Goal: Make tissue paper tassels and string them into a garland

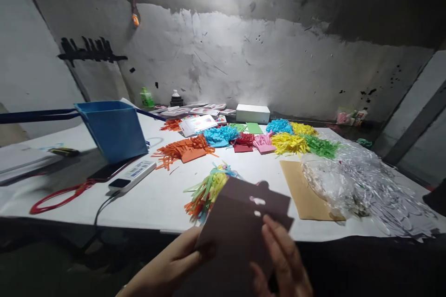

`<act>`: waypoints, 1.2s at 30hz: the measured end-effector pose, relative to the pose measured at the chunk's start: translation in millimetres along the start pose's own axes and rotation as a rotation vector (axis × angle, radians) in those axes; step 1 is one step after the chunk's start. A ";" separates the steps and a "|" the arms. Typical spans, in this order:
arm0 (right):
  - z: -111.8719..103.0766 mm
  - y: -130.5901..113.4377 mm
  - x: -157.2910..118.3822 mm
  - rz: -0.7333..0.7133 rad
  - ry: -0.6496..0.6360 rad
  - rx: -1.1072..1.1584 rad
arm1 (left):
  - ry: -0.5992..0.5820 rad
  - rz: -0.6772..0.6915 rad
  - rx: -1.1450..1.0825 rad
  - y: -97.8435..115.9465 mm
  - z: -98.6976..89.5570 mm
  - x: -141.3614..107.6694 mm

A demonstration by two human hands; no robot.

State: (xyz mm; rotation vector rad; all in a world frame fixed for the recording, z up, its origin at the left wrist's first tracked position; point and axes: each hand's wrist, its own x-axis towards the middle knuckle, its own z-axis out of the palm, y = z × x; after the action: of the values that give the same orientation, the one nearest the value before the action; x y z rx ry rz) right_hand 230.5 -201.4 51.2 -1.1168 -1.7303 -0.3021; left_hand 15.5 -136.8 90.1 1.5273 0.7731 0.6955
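A folded card sleeve, its near side in shadow, stands tilted in front of me. Two small cut-out holes show near its top, with a rounded tab above them. My left hand grips its left edge, thumb on the near face. My right hand is at the card's right side, fingers stretched out, fingertips by the lower hole; it is slightly blurred. Just behind the card's left edge lies a multicoloured bunch of paper strips, partly hidden by the card.
A blue bin stands at left beside a white device and a red cord. Coloured paper-fringe bundles line the table's middle. A white box is behind them. Clear plastic bags and brown cardboard lie right.
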 end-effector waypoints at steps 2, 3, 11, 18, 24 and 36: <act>-15.9 17.5 17.1 -0.143 -0.021 -0.072 | -0.065 -0.005 0.069 -2.2 -0.8 1.3; -21.7 23.9 24.3 -0.199 -0.039 -0.085 | -0.076 0.003 0.102 -3.1 1.3 2.8; -31.5 31.4 24.9 -0.049 -0.059 0.002 | -0.054 0.094 0.118 -3.4 16.3 19.8; -44.1 41.8 53.5 0.435 -0.918 0.420 | -0.246 0.115 0.221 -14.4 13.5 21.9; -37.5 42.7 60.2 0.479 -0.976 0.470 | 0.131 0.262 0.397 -53.4 21.0 26.8; -41.7 37.1 61.1 0.075 -0.563 0.317 | -0.020 0.253 0.357 -96.8 50.7 40.2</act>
State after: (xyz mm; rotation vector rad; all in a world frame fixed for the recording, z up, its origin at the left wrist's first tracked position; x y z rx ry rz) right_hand 281.6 -175.6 111.0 -1.0858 -2.1214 0.3604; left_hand 72.4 -129.8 -11.2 1.9780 0.7226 0.7538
